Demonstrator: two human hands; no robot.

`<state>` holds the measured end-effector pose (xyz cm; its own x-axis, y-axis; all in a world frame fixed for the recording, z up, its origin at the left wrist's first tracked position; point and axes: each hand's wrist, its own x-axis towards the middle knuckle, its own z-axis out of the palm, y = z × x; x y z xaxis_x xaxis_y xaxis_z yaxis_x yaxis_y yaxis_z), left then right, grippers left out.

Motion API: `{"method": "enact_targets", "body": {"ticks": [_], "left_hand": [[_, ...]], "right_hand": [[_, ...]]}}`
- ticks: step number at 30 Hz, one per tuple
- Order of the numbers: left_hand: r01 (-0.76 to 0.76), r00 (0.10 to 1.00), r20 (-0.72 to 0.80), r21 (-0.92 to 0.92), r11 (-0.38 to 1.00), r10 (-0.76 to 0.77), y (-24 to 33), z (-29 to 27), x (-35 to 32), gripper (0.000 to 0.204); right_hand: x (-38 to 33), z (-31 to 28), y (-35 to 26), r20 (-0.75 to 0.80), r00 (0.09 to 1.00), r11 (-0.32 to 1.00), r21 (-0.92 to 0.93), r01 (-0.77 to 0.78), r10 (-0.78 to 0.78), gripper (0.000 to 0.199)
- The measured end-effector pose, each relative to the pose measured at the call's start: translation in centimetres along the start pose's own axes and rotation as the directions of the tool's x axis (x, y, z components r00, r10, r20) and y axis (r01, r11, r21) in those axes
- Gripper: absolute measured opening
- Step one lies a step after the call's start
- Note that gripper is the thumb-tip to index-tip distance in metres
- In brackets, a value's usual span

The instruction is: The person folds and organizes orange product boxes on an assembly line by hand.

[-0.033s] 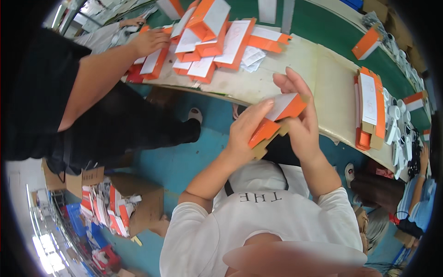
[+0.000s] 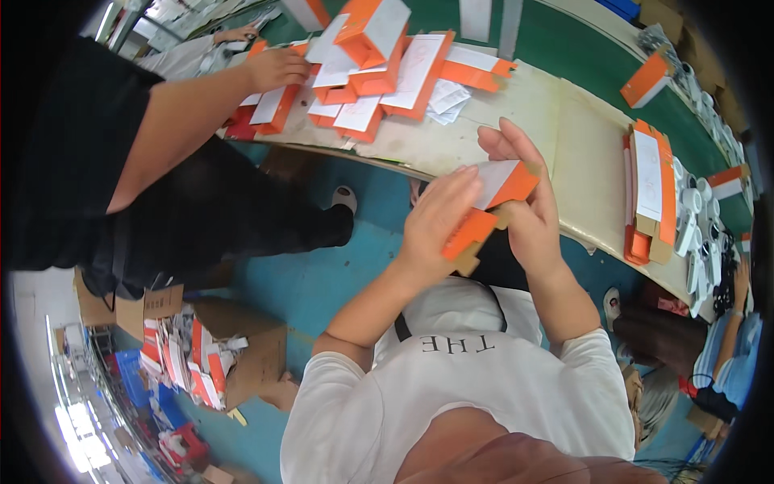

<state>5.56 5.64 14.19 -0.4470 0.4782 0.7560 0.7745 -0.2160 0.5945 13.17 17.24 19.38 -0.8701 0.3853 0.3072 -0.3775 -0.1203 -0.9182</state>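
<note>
A small orange-and-white folding carton (image 2: 498,187) is held between my hands in front of my body, over the near edge of the table. Its cardboard flaps stand unfolded on the near side. My left hand (image 2: 439,211) grips it from the left, fingers lying across the white face. Around its right side goes my right hand (image 2: 532,206), palm against the carton and fingers raised past its far end. My right thumb is partly hidden behind the flaps. Nearest beyond my hands on the table lie folded white paper leaflets (image 2: 447,102).
Orange-and-white cartons (image 2: 415,73) are heaped at the far left, where a co-worker's hand (image 2: 278,68) touches them. Flattened cartons (image 2: 647,177) are stacked at the right beside white devices (image 2: 692,218). A green conveyor belt (image 2: 556,36) runs behind the table (image 2: 597,194). A brown box (image 2: 254,359) stands on the floor.
My left hand has slid slightly up and over the carton, and its lower flaps have shifted a little. The whole view has moved slightly; the co-worker's hand stays at the heap.
</note>
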Motion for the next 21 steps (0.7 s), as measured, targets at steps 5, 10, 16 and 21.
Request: {"method": "enact_targets", "body": {"ticks": [5, 10, 16, 21], "left_hand": [[-0.186, 0.98, 0.023, 0.436, 0.88, 0.196, 0.5, -0.9, -1.6, 0.041], [0.033, 0.999, -0.019, 0.189, 0.981, -0.03, 0.5, -1.5, -1.4, 0.073], [0.331, 0.92, -0.025, -0.479, 0.813, -0.39, 0.1, -2.5, -0.7, 0.104], [0.389, 0.842, -0.174, -0.459, 0.799, -0.511, 0.2, -0.7, -1.8, 0.05]], "right_hand": [[-0.2, 2.1, 0.4, 0.056, 0.998, 0.999, 0.052, 0.012, -0.014, 0.044], [0.7, 1.2, 0.8, 0.118, 0.987, 0.993, 0.012, -0.114, 0.112, 0.044], [-1.1, 2.3, 1.5, 0.146, 0.963, 0.955, 0.16, -0.249, 0.226, 0.052], [-0.8, 2.7, 3.4, 0.066, 0.988, 0.912, 0.382, -0.151, 0.137, 0.052]]}}
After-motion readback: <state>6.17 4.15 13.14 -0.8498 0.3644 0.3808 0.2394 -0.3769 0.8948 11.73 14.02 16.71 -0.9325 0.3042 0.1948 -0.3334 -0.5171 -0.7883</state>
